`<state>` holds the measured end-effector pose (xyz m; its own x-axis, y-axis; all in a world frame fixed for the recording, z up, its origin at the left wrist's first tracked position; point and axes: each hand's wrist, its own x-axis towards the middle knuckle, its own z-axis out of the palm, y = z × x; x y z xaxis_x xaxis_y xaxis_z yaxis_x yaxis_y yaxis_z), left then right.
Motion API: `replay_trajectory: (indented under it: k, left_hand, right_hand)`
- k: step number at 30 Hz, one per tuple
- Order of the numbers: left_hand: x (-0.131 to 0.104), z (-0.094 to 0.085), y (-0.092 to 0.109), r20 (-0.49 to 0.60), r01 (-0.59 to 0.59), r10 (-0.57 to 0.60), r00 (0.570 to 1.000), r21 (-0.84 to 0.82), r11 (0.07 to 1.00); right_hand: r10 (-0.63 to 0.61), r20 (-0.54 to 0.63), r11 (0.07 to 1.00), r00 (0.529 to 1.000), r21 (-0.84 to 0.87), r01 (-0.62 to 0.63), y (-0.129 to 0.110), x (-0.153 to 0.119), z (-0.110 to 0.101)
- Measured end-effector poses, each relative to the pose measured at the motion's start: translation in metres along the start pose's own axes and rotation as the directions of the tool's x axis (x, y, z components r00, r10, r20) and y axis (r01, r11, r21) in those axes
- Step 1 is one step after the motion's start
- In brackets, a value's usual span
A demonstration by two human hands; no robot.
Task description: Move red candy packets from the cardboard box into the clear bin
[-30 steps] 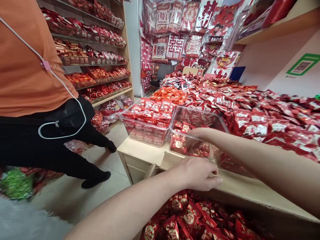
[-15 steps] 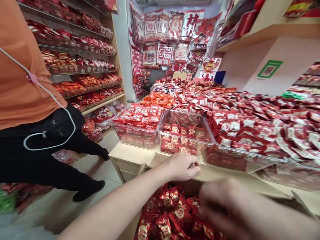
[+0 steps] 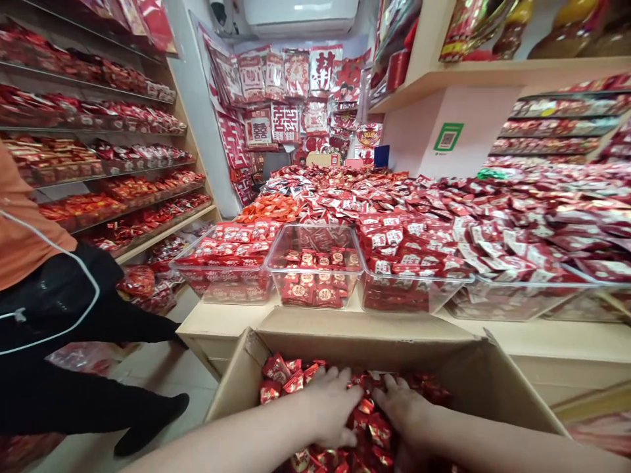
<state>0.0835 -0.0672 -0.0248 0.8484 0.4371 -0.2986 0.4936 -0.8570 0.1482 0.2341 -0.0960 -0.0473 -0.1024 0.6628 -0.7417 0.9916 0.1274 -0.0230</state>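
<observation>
Head view: your left hand (image 3: 330, 408) and right hand (image 3: 408, 408) reach into one cardboard box (image 3: 355, 351) of red packets (image 3: 379, 430), too many to count. All visible fingers are spread apart, with packets beneath and between the hands. Beyond, at least four clear bins (image 3: 320, 268) line the surface (image 3: 547, 343). One hanging pack (image 3: 259, 129) reads 囍, double happiness.

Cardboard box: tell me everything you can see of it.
The cardboard box is plain brown, open-topped and apparently upright, in front of the pale counter. Its far flap is folded outward toward the counter; whether they touch is unclear. The far corners look worn. Inside lie loose, shiny red packets with gold print. The left hand and right hand reach in, fingers spread on the packets. Its near side is out of frame.
</observation>
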Motion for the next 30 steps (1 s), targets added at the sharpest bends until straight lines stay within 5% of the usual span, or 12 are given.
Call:
replay_trajectory:
  k: [4, 8, 11, 16, 19, 21, 23, 27, 30]
  left_hand:
    - [0.003, 0.009, -0.007, 0.112, 0.099, -0.105, 0.988, 0.053, 0.994]
    - [0.004, -0.006, -0.005, 0.130, 0.039, -0.043, 0.991, 0.039, 0.998]
    - [0.001, -0.016, -0.013, 0.148, 0.038, -0.020, 0.989, -0.117, 0.992]
    - [-0.006, -0.026, -0.025, 0.240, 0.183, -0.123, 0.963, -0.245, 0.952]
    - [-0.011, -0.034, -0.024, 0.210, 0.231, -0.171, 0.963, -0.307, 0.923]
    - [-0.014, -0.042, -0.023, 0.178, 0.244, -0.181, 0.967, -0.452, 0.858]
    - [-0.017, -0.051, -0.021, 0.163, 0.196, -0.114, 0.980, -0.696, 0.691]
    - [-0.018, -0.064, -0.009, 0.017, 0.012, 0.150, 0.988, -0.999, 0.037]
    - [-0.017, -0.066, 0.008, -0.183, -0.174, 0.014, 0.983, -0.954, -0.244]
  right_hand:
    - [-0.121, 0.030, 0.992, 0.992, -0.039, 0.122, -0.003, -0.006, 0.000]
    - [-0.212, -0.059, 0.960, 0.975, -0.199, 0.197, -0.008, -0.018, -0.007]
    - [-0.317, -0.103, 0.922, 0.943, -0.268, 0.281, -0.006, -0.026, -0.018]
    - [-0.392, -0.364, 0.919, 0.845, -0.127, 0.372, 0.009, -0.036, -0.040]
    - [-0.407, -0.516, 0.876, 0.754, 0.013, 0.482, 0.018, -0.042, -0.048]
    - [-0.371, -0.562, 0.838, 0.739, 0.141, 0.527, 0.023, -0.048, -0.053]
    - [-0.331, -0.585, 0.779, 0.740, 0.274, 0.565, 0.028, -0.057, -0.056]
    - [-0.263, -0.663, 0.595, 0.701, 0.460, 0.658, 0.034, -0.074, -0.063]
    - [-0.191, -0.701, 0.452, 0.687, 0.559, 0.695, 0.035, -0.081, -0.065]
